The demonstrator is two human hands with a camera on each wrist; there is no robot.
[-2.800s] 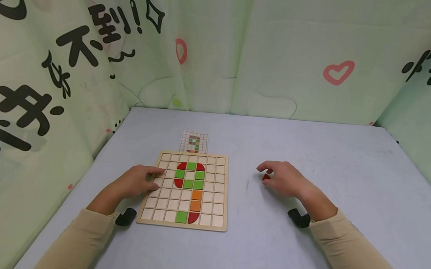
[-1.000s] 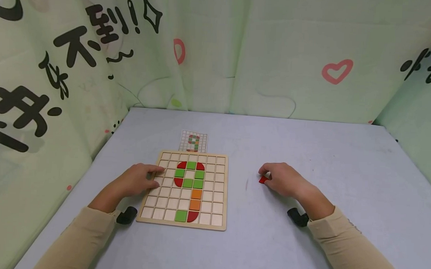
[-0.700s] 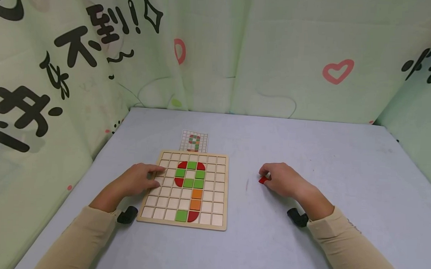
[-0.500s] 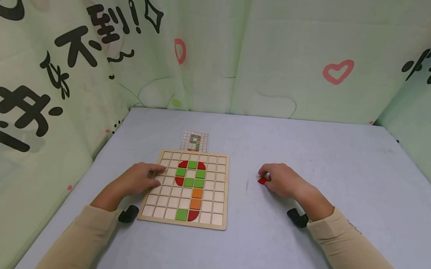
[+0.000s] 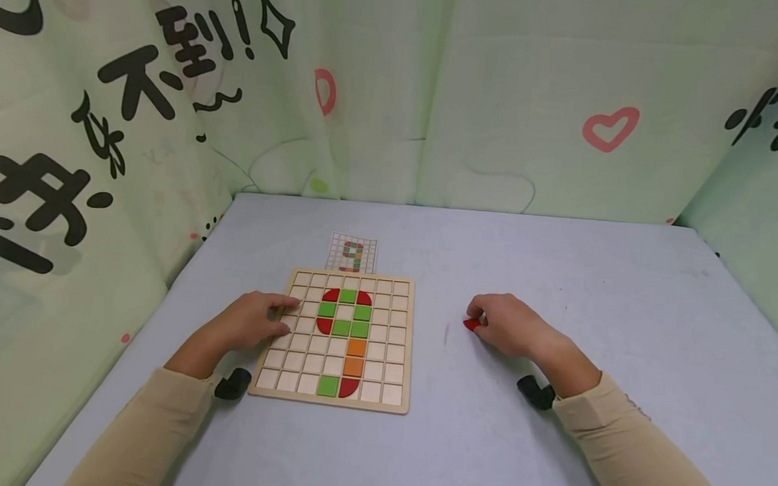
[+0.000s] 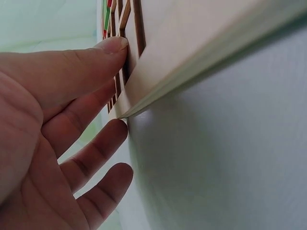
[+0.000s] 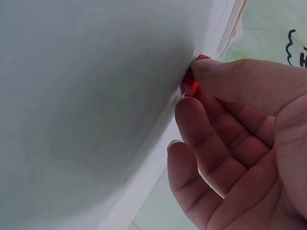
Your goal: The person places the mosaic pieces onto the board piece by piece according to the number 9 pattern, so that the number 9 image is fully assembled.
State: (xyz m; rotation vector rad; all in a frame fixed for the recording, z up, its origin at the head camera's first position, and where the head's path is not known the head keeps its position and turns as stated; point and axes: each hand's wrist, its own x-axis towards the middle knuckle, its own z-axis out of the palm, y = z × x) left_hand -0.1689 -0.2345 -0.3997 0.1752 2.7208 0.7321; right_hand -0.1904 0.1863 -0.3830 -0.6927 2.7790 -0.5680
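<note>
A wooden grid board [image 5: 383,409] lies left of the middle of the table in the head view, holding red quarter-round, green square and orange square tiles. My left hand [image 5: 247,322] rests on its left edge. In the left wrist view the thumb [image 6: 81,67] lies on the board's face, and the lower fingers are loosely extended beside the edge. To the right of the board, my right hand [image 5: 508,324] pinches a small red tile [image 5: 470,324] close to the tabletop. The right wrist view shows this red tile [image 7: 191,82] between thumb and fingers, partly covered by the thumb.
A printed pattern card [image 5: 352,250] with a coloured figure lies just beyond the board, its near edge touching or under it. Black wrist cameras [image 5: 232,385] sit under both wrists. A pale green printed curtain [image 5: 516,97] borders the table's back and sides.
The red tile has turned in my right fingers and sticks out further to the left. My left hand and the board have shifted very slightly away from me.
</note>
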